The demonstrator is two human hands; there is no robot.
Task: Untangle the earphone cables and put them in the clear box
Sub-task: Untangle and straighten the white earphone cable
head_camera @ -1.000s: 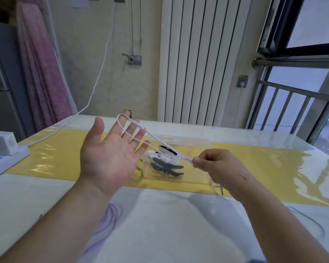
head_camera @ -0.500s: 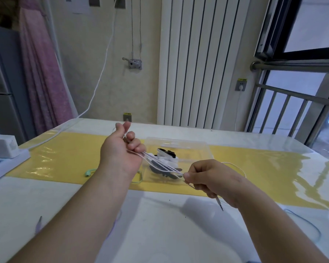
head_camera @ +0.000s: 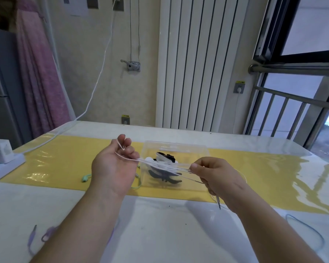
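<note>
The left fingers are curled in over the palm, with loops of the white earphone cable hooked round the raised forefinger and crossing the palm; one second ago these fingers were spread flat and wide with the same loops draped over them, so the left hand has closed on the cable since then. The right fingers pinch the gathered strands between thumb and forefinger, as in both earlier frames, and the remaining fingers of the right hand are folded under. The cable runs as several thin white strands, nearly straight and close together, from one hand to the other, held in the air above the table and in front of the clear box. Its tail hangs below the right hand and ends in a metal jack plug. The clear box stands open on the yellow mat, just beyond the hands, and holds a black earphone cable and a white-and-black item whose detail cannot be made out. A mint-green earphone lies on the mat beside the left wrist. A purple cable lies on the table at lower left, and a blue cable at lower right.
</note>
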